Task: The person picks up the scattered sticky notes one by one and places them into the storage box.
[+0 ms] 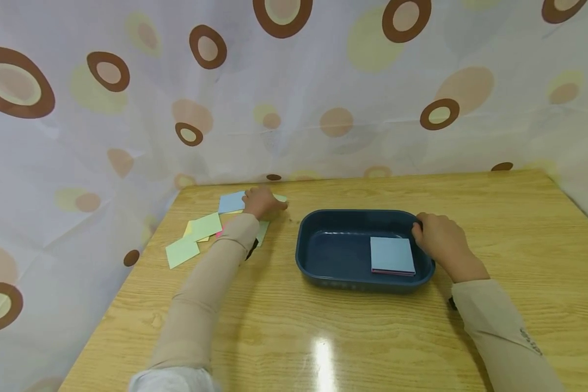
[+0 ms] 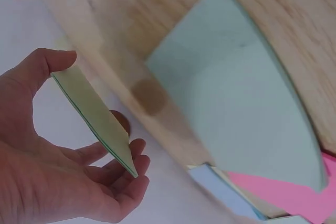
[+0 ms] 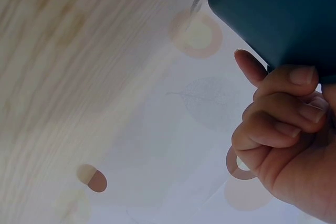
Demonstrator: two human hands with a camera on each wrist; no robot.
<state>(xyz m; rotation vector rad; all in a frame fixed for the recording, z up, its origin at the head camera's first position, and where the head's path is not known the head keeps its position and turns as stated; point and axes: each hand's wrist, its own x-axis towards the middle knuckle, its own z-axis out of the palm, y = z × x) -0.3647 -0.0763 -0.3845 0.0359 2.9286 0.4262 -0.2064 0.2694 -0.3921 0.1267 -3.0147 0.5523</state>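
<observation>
My left hand [image 1: 262, 202] is above the sticky notes at the back left of the table. In the left wrist view it pinches a thin pale green-yellow sticky note pad [image 2: 93, 113] between thumb and fingers. Below it lie a pale green pad [image 2: 231, 87], a pink one [image 2: 283, 192] and a blue one [image 2: 223, 188]. My right hand [image 1: 440, 242] grips the right end of a dark blue plastic bin [image 1: 335, 256], fingers curled at the rim. Inside the bin's right half lies a squared stack of sticky notes [image 1: 392, 255], light blue on top.
More loose notes are spread left of the bin: a light blue one [image 1: 231, 202], a green one [image 1: 207, 226] and another green one [image 1: 182, 252] near the left edge. A patterned curtain [image 1: 304, 98] hangs behind the wooden table [image 1: 372, 337].
</observation>
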